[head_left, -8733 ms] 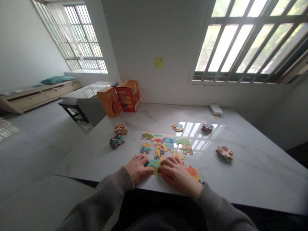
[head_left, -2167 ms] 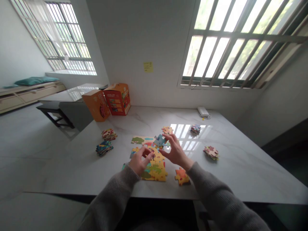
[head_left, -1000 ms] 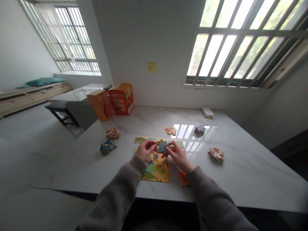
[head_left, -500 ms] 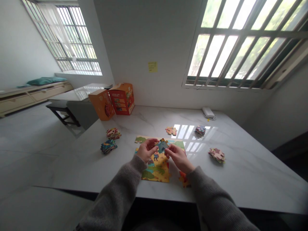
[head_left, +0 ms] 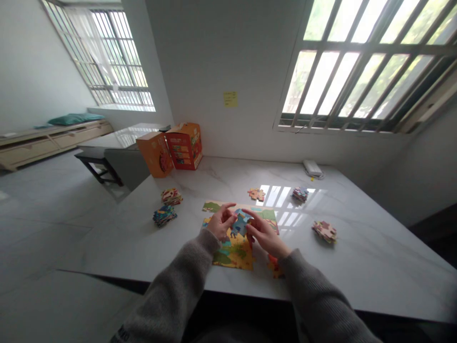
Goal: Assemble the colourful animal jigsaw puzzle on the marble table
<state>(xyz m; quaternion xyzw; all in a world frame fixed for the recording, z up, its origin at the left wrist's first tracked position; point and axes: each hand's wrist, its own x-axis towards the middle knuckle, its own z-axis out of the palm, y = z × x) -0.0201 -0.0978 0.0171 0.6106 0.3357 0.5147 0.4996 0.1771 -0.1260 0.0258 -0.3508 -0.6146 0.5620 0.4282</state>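
Head view: left hand (head_left: pixel 220 224) and right hand (head_left: pixel 264 233), both part-curled, pinch a blue jigsaw piece (head_left: pixel 241 223) from nine and four o'clock, above the partly assembled jigsaw puzzle (head_left: pixel 236 256). A red-orange cardboard box (head_left: pixel 183 148) stands towards eleven o'clock.

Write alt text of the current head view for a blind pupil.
Left hand and right hand hold a blue puzzle piece over a partly assembled jigsaw on a marbled white table. Stacked pieces lie around it; two boxes stand at back left.
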